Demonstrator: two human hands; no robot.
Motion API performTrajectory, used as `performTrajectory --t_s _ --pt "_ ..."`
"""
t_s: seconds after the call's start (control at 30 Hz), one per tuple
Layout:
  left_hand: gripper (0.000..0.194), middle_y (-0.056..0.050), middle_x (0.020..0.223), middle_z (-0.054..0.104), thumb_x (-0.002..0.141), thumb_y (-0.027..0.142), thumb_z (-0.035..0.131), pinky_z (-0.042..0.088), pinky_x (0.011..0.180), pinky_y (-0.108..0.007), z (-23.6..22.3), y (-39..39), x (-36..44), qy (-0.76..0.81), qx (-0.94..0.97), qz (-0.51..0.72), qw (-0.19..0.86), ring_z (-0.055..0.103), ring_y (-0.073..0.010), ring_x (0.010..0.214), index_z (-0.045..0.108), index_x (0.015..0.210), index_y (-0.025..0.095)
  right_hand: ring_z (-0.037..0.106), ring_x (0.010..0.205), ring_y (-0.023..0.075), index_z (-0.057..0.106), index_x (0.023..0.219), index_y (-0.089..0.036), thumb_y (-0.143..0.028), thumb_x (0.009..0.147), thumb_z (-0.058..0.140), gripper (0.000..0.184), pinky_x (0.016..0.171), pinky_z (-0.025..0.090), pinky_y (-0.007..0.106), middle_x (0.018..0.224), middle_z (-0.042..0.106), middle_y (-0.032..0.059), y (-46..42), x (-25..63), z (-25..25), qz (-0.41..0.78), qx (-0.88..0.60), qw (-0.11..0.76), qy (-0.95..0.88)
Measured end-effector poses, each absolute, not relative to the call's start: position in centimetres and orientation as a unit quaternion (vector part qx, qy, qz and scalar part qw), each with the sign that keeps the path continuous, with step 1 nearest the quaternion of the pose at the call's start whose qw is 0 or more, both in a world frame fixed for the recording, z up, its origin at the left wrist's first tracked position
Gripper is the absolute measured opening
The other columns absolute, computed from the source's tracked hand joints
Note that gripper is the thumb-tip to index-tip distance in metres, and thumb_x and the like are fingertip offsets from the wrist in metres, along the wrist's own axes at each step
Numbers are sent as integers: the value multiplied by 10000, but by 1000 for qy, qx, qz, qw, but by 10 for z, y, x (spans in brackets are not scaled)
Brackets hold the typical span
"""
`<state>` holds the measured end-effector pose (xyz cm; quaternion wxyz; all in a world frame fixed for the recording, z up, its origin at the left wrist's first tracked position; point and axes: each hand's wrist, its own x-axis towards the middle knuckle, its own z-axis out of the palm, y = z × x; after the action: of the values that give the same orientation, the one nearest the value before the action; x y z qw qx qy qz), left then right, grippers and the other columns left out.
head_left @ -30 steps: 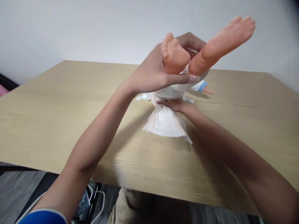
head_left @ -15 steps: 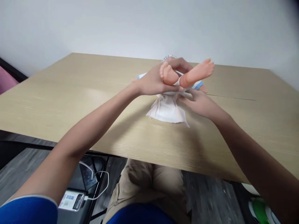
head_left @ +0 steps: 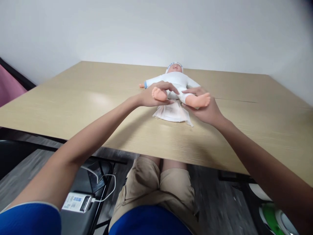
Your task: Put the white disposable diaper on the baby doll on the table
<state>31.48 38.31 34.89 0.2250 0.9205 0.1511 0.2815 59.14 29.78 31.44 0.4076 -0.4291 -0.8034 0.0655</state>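
A baby doll (head_left: 174, 78) in a white suit with blue cuffs and a patterned cap lies on its back, feet towards me. Around its leg on the left, my left hand (head_left: 156, 94) is closed, the bare foot poking out past the thumb. The other leg is in the grip of my right hand (head_left: 204, 106), fingers over the white cloth by the ankle. Beneath the doll's bottom a white diaper (head_left: 172, 112) is spread on the table, its near end fanned out towards me. The doll's hips are partly hidden by my hands.
The wooden table (head_left: 85, 111) reaches back to a pale wall. Below its edge on the left, a power bank (head_left: 77, 202) with a white cable lies on a black chair (head_left: 70, 225). Green and white round items (head_left: 271, 217) are at the lower right.
My left hand has let the leg on the right go and lowered; my right hand has moved from the diaper onto that leg. The legs are lower and apart, uncovering the doll's body and head.
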Motion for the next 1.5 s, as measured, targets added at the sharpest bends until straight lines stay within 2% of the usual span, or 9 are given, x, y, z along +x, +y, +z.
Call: performTrajectory --t_s 0.23,0.37,0.53,0.77,1.0,1.23,1.33,1.43,1.5 --pt "451 -163 1421 751 909 369 720 442 1223 -546 312 396 277 78 967 185 155 635 -352 1387 775 1339 245 614 1384 313 778 1336 -274 -224 953 543 452 1208 437 506 1451 682 150 299 638 282 28 -392 281 -876" --pt "646 -167 1527 699 794 215 720 384 1274 -567 294 402 271 78 981 137 115 543 -372 1499 723 1440 221 561 1460 317 760 1341 -260 -233 995 507 430 1253 397 554 1513 632 136 304 649 261 -2 -366 266 -892" --pt "800 -149 1521 707 637 57 636 371 1270 -550 281 405 274 93 988 105 62 530 -377 1487 741 1417 199 486 1545 334 721 1387 -258 -193 1006 559 419 1269 388 572 1593 581 119 301 654 247 -26 -384 207 -900" --pt "701 -85 1520 708 757 19 595 374 1259 -469 281 405 278 126 990 65 15 517 -328 1483 766 1388 272 471 1574 357 656 1453 -282 -115 1008 575 482 1229 452 574 1714 513 98 301 655 245 -106 -347 172 -916" --pt "770 -62 1575 655 731 15 571 389 1237 -428 289 402 281 148 989 6 -5 478 -323 1464 754 1427 287 475 1588 334 664 1454 -262 -101 1021 562 473 1271 447 572 1725 511 83 307 658 251 -117 -322 149 -928" --pt "496 -87 1483 702 936 178 492 388 1225 -439 299 392 290 163 985 25 60 515 -325 1381 801 1313 271 535 1551 330 686 1497 -250 -51 943 565 601 1257 490 570 1730 505 59 318 669 266 -60 -305 107 -944" --pt "417 -123 1400 715 992 371 511 376 1230 -485 302 381 296 191 979 27 59 490 -362 1358 780 1279 232 568 1526 309 744 1426 -280 -44 945 528 578 1235 514 553 1697 550 31 318 667 273 -33 -317 103 -942" --pt "618 -146 1349 699 935 695 611 391 1208 -531 301 370 302 232 971 18 50 443 -408 1353 710 1323 224 600 1484 334 791 1307 -238 -194 1049 516 380 1234 504 573 1644 607 82 308 654 278 -29 -346 115 -931" --pt "772 -154 1353 684 842 802 682 409 1183 -549 299 365 304 241 969 14 46 433 -430 1347 664 1365 234 572 1500 380 776 1281 -203 -393 1082 561 349 1244 481 607 1632 609 132 297 642 277 -37 -376 118 -918"
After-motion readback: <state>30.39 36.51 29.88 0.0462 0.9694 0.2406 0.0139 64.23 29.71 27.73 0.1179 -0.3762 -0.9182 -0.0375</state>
